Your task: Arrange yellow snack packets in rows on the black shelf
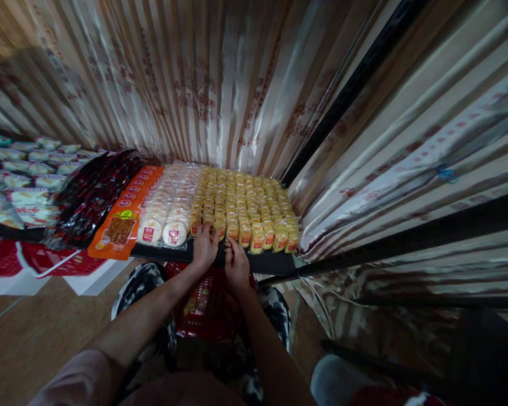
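Note:
My left hand (205,247) rests at the front edge of a dark shelf (271,263), its fingers on the front row of small yellow snack packets (245,206). Beside it, my right hand (236,265) has its fingers curled at the same front row. Whether either hand grips a packet is hidden by the fingers. The yellow packets stand in many tight rows. Left of them lie rows of round white cakes in clear wrappers (169,208).
An orange packet of sticks (125,217) and dark red-black packets (91,194) lie further left, then pale bags (21,175). A red basket (205,307) sits below between my knees. Striped curtains (220,84) hang behind and to the right.

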### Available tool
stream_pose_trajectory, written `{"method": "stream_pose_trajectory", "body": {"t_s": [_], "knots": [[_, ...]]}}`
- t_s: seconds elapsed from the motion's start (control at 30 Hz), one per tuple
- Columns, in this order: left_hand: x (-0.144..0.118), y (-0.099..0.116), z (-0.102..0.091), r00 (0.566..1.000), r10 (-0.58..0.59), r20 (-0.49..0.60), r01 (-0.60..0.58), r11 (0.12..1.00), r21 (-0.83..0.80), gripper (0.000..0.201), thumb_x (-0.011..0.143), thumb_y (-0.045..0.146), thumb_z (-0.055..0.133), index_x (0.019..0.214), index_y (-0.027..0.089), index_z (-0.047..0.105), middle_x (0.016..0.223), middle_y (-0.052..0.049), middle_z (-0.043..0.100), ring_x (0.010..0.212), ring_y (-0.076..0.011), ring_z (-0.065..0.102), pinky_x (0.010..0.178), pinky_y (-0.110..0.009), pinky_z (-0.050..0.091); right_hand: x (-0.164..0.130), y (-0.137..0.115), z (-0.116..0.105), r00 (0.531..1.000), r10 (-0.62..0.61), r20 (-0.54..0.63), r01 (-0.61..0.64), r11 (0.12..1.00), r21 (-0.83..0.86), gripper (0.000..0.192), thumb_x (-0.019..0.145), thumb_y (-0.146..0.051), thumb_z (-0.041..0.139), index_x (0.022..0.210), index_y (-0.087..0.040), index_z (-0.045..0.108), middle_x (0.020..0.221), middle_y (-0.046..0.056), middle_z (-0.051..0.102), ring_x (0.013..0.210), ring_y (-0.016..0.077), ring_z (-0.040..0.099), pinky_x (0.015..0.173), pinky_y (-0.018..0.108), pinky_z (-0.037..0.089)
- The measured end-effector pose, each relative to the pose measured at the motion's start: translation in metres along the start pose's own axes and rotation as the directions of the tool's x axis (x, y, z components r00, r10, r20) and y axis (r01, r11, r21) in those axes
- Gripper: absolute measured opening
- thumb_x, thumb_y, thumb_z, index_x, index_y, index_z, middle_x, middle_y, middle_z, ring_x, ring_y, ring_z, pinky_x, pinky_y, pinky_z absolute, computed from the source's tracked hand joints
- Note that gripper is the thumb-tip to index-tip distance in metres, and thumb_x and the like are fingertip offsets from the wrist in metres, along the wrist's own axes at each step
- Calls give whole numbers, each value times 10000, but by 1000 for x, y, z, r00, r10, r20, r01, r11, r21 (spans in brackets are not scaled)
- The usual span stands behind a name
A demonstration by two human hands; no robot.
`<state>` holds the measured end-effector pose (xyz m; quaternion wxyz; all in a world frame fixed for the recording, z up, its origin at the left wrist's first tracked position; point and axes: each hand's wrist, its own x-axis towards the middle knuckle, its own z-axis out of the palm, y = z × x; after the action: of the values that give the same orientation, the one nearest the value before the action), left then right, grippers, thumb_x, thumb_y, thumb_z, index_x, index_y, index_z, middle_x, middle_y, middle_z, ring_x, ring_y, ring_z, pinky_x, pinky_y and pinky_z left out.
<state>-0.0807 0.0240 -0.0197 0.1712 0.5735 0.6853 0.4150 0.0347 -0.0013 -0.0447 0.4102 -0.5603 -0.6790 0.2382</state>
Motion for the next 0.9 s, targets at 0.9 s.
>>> {"method": "stream_pose_trajectory", "body": {"t_s": [0.9], "knots": [[-13,-21,22,981,182,70,-189,975,117,303,912,203,367,1153,184,551,1005,-65,597,927,-145,574,804,-231,458,1,5,7,997,2,-79,-4,1000,-21,392,865,-190,366,1220,-166,531,959,91,644,901,163,604,850,288,473]]}}
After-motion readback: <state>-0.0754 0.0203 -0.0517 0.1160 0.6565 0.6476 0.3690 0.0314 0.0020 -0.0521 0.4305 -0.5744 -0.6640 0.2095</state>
